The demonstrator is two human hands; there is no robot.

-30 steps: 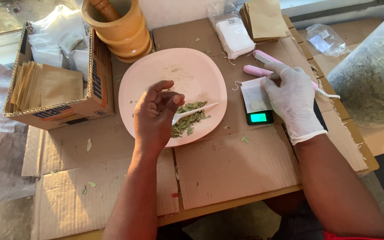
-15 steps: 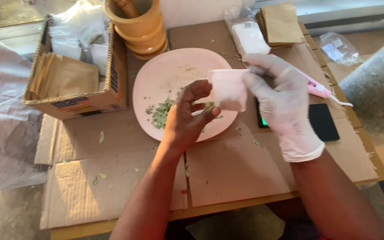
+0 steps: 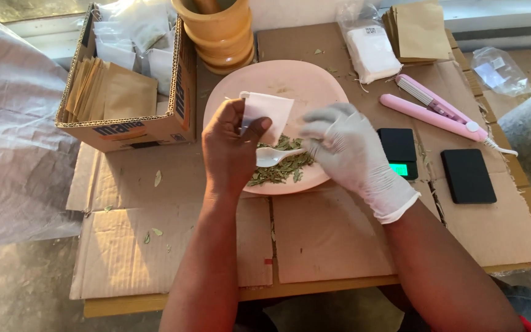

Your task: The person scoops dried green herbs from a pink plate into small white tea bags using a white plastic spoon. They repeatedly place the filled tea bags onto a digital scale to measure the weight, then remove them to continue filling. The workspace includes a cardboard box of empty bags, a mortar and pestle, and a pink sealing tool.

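The bare left hand [image 3: 232,150] pinches a small white paper sachet [image 3: 265,115], its grip closed on the sachet's lower left edge so the sachet stands up above the round pink plate [image 3: 290,83]. The gloved right hand [image 3: 345,150] has its grip closed on the handle of a white plastic spoon [image 3: 275,156], whose bowl lies just below the sachet, between the two grips. Dried green leaves [image 3: 284,169] lie heaped on the plate under the spoon. Right of the right grip, on the cardboard-covered worktop [image 3: 333,237], stand a small black digital scale [image 3: 399,152], a flat black lid [image 3: 467,176] and a pink heat sealer [image 3: 434,110]. Left of the left grip stands an open cardboard box of brown paper bags [image 3: 124,98].
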